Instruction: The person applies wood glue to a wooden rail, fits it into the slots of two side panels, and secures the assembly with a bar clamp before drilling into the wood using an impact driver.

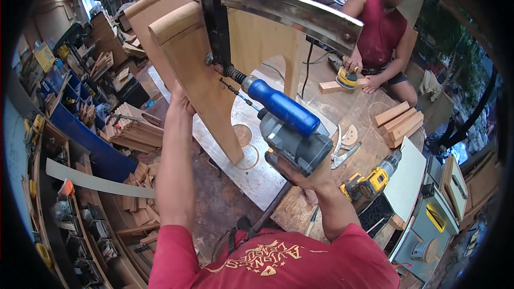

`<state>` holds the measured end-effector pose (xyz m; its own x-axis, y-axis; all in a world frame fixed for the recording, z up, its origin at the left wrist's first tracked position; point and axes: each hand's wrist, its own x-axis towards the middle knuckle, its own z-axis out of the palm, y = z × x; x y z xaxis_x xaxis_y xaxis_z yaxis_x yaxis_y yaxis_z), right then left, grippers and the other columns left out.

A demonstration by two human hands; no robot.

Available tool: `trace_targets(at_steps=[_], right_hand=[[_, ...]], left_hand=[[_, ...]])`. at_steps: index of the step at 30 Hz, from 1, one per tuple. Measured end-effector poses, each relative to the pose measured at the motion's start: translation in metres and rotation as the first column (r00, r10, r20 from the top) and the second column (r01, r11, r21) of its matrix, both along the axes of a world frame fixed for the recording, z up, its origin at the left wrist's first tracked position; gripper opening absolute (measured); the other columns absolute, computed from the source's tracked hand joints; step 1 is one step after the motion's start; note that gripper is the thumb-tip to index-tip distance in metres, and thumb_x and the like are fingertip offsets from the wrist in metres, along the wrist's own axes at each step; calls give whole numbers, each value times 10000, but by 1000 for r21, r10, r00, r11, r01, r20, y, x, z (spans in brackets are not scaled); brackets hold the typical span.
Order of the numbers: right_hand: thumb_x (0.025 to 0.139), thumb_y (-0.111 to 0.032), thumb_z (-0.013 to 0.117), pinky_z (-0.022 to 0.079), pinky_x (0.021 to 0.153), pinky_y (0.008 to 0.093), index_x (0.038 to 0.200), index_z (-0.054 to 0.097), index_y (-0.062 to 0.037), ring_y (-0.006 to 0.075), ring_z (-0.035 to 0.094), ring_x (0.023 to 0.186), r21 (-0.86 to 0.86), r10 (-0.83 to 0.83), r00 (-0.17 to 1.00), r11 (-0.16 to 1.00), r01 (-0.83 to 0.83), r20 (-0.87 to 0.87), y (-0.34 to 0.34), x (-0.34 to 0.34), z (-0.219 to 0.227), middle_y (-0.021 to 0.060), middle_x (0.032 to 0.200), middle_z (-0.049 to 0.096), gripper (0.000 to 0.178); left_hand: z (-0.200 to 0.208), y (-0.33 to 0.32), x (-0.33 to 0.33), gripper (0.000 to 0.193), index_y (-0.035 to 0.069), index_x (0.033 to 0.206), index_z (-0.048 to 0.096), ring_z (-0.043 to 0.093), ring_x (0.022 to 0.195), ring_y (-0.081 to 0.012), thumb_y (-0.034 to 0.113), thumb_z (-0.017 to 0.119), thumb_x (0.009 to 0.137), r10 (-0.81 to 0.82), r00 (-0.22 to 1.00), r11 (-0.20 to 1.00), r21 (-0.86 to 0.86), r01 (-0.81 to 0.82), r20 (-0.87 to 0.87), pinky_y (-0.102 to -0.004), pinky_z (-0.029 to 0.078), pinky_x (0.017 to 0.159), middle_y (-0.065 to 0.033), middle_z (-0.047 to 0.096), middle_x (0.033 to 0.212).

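Note:
A pale wooden frame with rounded top rails and cut-out legs stands on the bench before me, its near wooden panel [206, 85] slanting down toward me. Across its top lies a long bar clamp [289, 13] with a black jaw and a blue handle [284, 106]. My right hand [302, 174] is closed round a dark grey power drill [297, 147], just below that handle. The drill's long thin bit [238, 92] points at the panel near the clamp's screw. My left hand [183, 100] grips the panel's left edge, its fingers mostly hidden behind the wood.
A yellow cordless drill [372, 176], pliers [342, 155] and stacked wood blocks [399, 123] lie on the bench at right. Across it, a person in a red sleeveless top holds a yellow sander [347, 78] on a wood piece. Stacked boards [134, 126] and shelves fill the left.

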<state>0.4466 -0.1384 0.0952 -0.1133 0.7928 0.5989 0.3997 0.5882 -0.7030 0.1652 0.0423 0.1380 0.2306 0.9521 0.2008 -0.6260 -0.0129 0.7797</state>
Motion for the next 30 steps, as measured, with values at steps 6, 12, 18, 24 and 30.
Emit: trace_targets(at_steps=[6,12,18,24,30], right_hand=[[720,-87,789,527,789,323,1102,634,-37,177,661,866,-38,68,989,997,-73,-131,-4,-5,12,71,971,683,415],[716,-71,781,529,781,321,1081,639,-34,178,662,866,-12,69,994,997,-70,-87,-4,-6,13,72,974,684,393],[721,-73,779,533,780,319,1086,640,-33,179,664,870,-47,34,998,998,-36,-51,-2,-4,9,73,992,685,393],[730,-89,790,532,774,311,1095,633,-40,164,653,872,-59,46,989,997,-55,-141,6,-12,9,65,991,678,401],[736,-96,802,525,793,302,1125,612,-38,147,640,874,-109,104,975,986,-127,-195,7,-5,21,47,992,668,436]], left_hand=[[-17,12,-6,289,-14,1089,580,705,731,-265,201,633,904,124,991,991,-56,-121,56,-377,611,594,-178,687,895],[-14,10,-5,270,-26,1042,614,701,720,-265,208,617,906,90,995,994,-55,-92,-37,-367,602,599,-179,689,889],[-12,10,-7,280,-43,1049,622,701,723,-257,201,594,915,50,998,998,-35,-51,-28,-363,601,602,-184,691,902],[-20,15,-7,297,-37,1070,620,705,737,-258,210,620,905,76,997,996,-42,-75,19,-369,610,618,-174,692,915],[-22,16,-11,293,-39,1078,610,707,738,-244,194,630,902,53,999,998,-24,-53,8,-348,610,606,-169,689,926]])
